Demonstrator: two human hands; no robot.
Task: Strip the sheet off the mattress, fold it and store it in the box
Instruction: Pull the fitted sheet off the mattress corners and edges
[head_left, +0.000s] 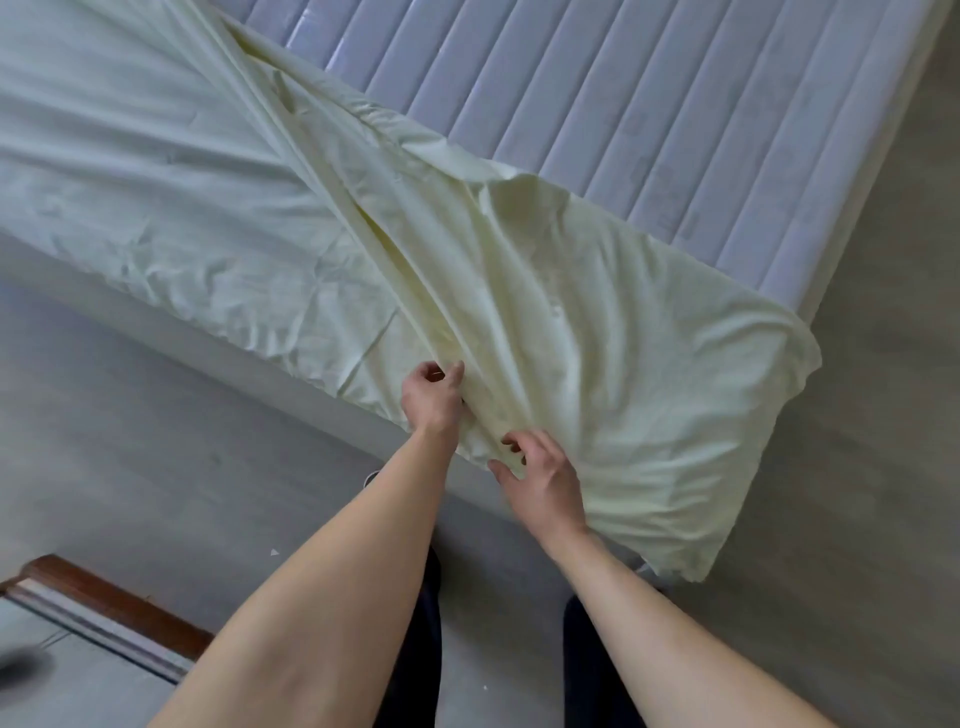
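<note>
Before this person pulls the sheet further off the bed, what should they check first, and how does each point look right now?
1. Left hand has a hold: ok, its fingers pinch a fold of the pale yellow sheet.
2. Right hand has a hold: ok, its fingers curl into the sheet's edge.
3. Far side freed: ok, the quilted mattress is bare there.
4. Near right corner freed: not ok, sheet covers that corner.
5. Left part of the bed freed: not ok, sheet lies flat there.
6. Box ready: cannot tell, no box in view.
</note>
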